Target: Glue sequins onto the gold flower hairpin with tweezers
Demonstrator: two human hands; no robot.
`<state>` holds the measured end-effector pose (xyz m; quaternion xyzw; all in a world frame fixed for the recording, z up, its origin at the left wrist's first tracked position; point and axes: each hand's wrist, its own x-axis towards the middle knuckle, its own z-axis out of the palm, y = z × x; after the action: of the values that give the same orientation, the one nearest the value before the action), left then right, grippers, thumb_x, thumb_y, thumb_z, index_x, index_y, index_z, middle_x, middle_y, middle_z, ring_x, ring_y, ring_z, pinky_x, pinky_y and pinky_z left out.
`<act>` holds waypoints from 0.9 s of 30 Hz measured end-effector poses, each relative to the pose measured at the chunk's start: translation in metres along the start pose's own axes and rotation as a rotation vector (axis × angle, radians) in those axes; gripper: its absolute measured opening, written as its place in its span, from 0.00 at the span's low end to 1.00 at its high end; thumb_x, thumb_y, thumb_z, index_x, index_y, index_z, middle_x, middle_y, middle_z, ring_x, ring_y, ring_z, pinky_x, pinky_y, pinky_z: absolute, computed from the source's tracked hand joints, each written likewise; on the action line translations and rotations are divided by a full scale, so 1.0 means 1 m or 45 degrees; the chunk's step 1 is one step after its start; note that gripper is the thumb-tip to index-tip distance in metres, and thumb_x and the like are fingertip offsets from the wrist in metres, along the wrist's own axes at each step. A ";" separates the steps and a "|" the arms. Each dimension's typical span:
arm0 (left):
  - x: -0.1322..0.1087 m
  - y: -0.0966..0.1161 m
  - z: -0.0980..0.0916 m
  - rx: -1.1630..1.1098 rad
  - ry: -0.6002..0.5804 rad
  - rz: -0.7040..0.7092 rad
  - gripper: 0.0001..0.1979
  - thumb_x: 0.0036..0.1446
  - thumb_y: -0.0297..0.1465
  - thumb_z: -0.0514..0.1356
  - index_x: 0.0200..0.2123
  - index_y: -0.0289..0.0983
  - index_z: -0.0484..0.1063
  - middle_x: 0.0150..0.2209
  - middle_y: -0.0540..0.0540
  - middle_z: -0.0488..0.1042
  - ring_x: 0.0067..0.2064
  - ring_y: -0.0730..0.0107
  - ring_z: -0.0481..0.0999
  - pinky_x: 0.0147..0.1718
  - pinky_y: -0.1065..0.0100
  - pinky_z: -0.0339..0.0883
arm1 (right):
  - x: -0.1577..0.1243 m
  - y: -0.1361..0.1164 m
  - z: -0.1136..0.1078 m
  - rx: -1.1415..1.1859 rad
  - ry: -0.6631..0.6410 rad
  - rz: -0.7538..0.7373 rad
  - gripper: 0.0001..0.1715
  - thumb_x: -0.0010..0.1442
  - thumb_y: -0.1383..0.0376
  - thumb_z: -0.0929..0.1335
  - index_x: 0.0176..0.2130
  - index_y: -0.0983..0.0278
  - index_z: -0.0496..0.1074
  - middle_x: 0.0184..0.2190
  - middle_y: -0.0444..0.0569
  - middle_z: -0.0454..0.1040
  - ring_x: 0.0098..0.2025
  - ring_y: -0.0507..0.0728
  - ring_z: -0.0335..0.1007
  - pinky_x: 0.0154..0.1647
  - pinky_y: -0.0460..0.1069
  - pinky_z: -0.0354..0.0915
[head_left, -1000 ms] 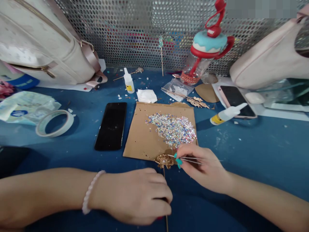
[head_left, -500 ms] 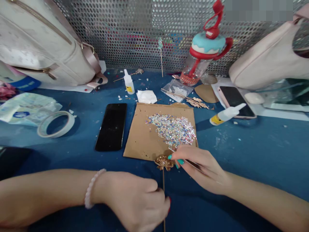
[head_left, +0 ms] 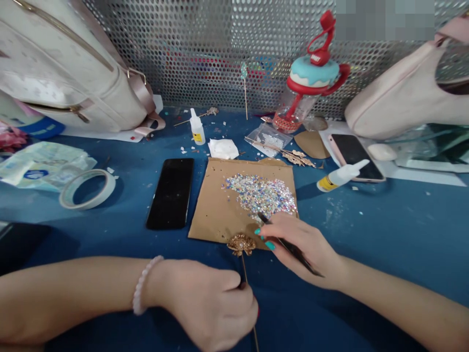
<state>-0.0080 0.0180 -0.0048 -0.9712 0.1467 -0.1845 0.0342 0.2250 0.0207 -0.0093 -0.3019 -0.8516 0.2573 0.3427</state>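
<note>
Grasping its stem, I think safest, the left hand holds a likely light, fragile flower at the cardboard near edge; right hand grips a tool.

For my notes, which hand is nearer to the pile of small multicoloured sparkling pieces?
The right hand, at the near edge of the pile; the left hand, farther back toward the person, holds a thin brown stem.

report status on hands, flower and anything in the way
Left hand gripping stem. Right hand holding tweezers, tip by gems. Flower at near edge of cardboard. Right hand hides one cardboard corner.
</note>
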 end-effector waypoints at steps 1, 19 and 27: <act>-0.001 0.000 0.000 0.004 -0.003 -0.001 0.13 0.59 0.27 0.53 0.37 0.34 0.79 0.41 0.41 0.76 0.37 0.65 0.73 0.24 0.69 0.63 | 0.001 0.002 -0.002 -0.030 0.015 -0.016 0.14 0.60 0.74 0.61 0.46 0.64 0.65 0.32 0.48 0.70 0.34 0.53 0.65 0.35 0.49 0.65; -0.004 -0.003 0.000 -0.003 0.017 -0.012 0.14 0.59 0.28 0.53 0.39 0.33 0.79 0.41 0.41 0.75 0.40 0.65 0.71 0.26 0.69 0.66 | 0.012 0.079 -0.040 -0.465 0.290 0.486 0.18 0.64 0.66 0.59 0.54 0.63 0.61 0.57 0.55 0.64 0.61 0.61 0.58 0.62 0.60 0.56; -0.005 -0.007 -0.003 -0.035 -0.035 -0.070 0.10 0.60 0.27 0.55 0.37 0.32 0.77 0.42 0.42 0.74 0.39 0.65 0.71 0.25 0.67 0.65 | 0.011 0.084 -0.037 -0.432 0.224 0.565 0.18 0.65 0.65 0.57 0.54 0.62 0.61 0.57 0.54 0.65 0.60 0.61 0.60 0.62 0.61 0.58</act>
<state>-0.0119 0.0267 -0.0033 -0.9777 0.1221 -0.1699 0.0180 0.2742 0.0939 -0.0356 -0.5548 -0.7626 0.1528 0.2954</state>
